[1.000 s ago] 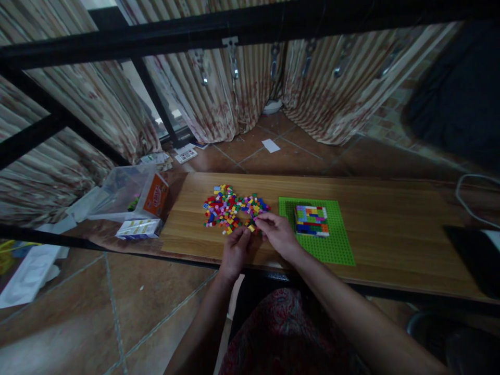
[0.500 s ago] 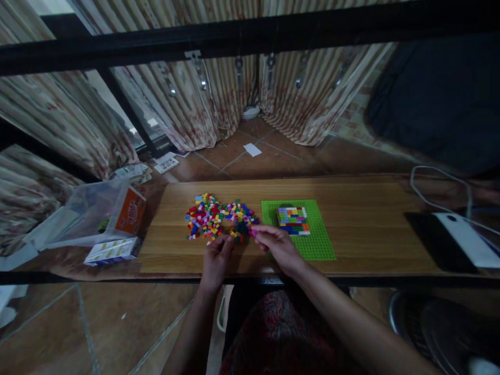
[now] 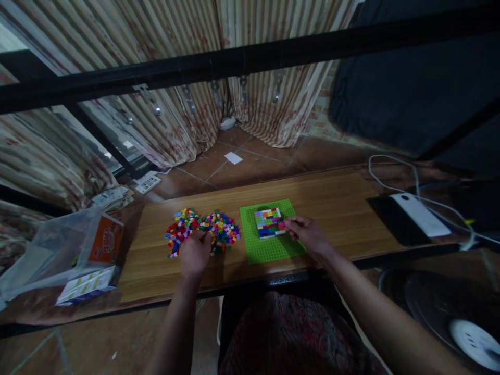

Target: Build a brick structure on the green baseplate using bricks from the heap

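Note:
My right hand (image 3: 308, 233) pinches a small pink brick (image 3: 282, 225) at the right edge of a many-coloured brick build (image 3: 267, 224). Whether that brick is pressed down or only touching, I cannot tell. The build stands on a green studded baseplate (image 3: 255, 255). Over the front of a heap of loose toy bricks (image 3: 222, 229) is my left hand (image 3: 196, 252), its fingers drawn together. What they hold, if anything, is hidden by the hand. The heap lies left of the baseplate, in mixed colours.
All this lies on a wooden board (image 3: 336, 208). Left of it stand a clear plastic bin (image 3: 50, 255) with an orange label and a small box (image 3: 88, 285). On the right are a black and white device (image 3: 420, 216) and a white cable (image 3: 390, 186).
My right hand has carried the pink brick from beside the heap rightward to the build. My left hand has shifted over the heap. The camera view has turned and tilted.

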{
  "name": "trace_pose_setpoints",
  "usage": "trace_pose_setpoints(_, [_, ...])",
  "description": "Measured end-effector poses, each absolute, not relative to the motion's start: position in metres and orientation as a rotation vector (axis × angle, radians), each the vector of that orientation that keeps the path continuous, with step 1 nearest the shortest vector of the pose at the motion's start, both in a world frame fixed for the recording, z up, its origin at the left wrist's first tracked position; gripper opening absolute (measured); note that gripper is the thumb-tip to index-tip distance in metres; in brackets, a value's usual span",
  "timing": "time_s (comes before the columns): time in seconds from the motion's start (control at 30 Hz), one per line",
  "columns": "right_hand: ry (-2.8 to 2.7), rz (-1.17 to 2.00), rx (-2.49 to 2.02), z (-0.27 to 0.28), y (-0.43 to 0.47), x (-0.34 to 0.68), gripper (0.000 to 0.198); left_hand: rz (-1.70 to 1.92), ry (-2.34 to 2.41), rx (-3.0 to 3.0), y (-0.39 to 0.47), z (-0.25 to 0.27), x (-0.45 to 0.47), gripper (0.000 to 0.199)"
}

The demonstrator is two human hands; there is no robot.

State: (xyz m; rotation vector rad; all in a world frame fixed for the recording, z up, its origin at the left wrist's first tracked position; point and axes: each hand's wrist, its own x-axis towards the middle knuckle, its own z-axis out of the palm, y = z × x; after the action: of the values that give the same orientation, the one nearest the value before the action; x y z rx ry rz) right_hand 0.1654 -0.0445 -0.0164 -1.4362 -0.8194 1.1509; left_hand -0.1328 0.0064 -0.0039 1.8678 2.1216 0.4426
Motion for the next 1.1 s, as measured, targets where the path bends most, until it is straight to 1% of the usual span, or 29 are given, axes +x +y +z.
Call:
trace_pose_setpoints(0.1, [-0.828, 1.212, -1.456, -0.016, -0.033, 0.165, 0.037, 0.463, 2.184, 1.900, 0.009, -0.009, -0.130, 0.018])
trace_pose_setpoints(0.23, [-0.848, 1.243, -1.499, -0.018, -0.021, 0.164, 0.035, 0.618, 2.138, 1.942, 0.007, -0.007, -0.115, 0.020])
trace_pose_setpoints(0.37, [-0.865, 1.239, -1.496, -0.024, -0.015, 0.165, 0.031, 0.793, 1.729, 2.130, -0.006, -0.001, -0.076, 0.025])
trace_pose_setpoints(0.43, [-0.881, 1.184, -1.508, -0.028, -0.014, 0.166, 0.029, 0.794, 1.560, 2.219, -0.014, -0.002, -0.051, 0.025])
trace_pose_setpoints(0.5, [-0.912, 1.089, -1.538, -0.033, -0.015, 0.166, 0.028, 0.792, 1.352, 2.351, -0.021, -0.005, -0.029, 0.033])
trace_pose_setpoints(0.57, [-0.941, 1.001, -1.580, -0.038, -0.016, 0.166, 0.028, 0.736, 1.247, 2.437, -0.025, -0.010, -0.014, 0.040])
trace_pose_setpoints(0.7, [-0.961, 0.892, -1.667, -0.047, -0.018, 0.164, 0.034, 0.653, 1.214, 2.501, -0.025, -0.019, -0.002, 0.045])
trace_pose_setpoints(0.8, [-0.960, 0.854, -1.642, -0.050, -0.019, 0.162, 0.037, 0.655, 1.209, 2.504, -0.023, -0.024, -0.003, 0.046])
trace_pose_setpoints(0.9, [-0.941, 0.853, -1.547, -0.050, -0.023, 0.160, 0.035, 0.649, 1.215, 2.527, -0.022, -0.026, -0.004, 0.046])
trace_pose_setpoints(1.03, [-0.979, 0.862, -1.437, -0.051, -0.031, 0.160, 0.027, 0.634, 1.232, 2.566, -0.023, -0.029, -0.003, 0.048])
trace_pose_setpoints(1.1, [-1.032, 0.850, -1.438, -0.052, -0.034, 0.161, 0.027, 0.624, 1.252, 2.574, -0.024, -0.030, -0.003, 0.050])
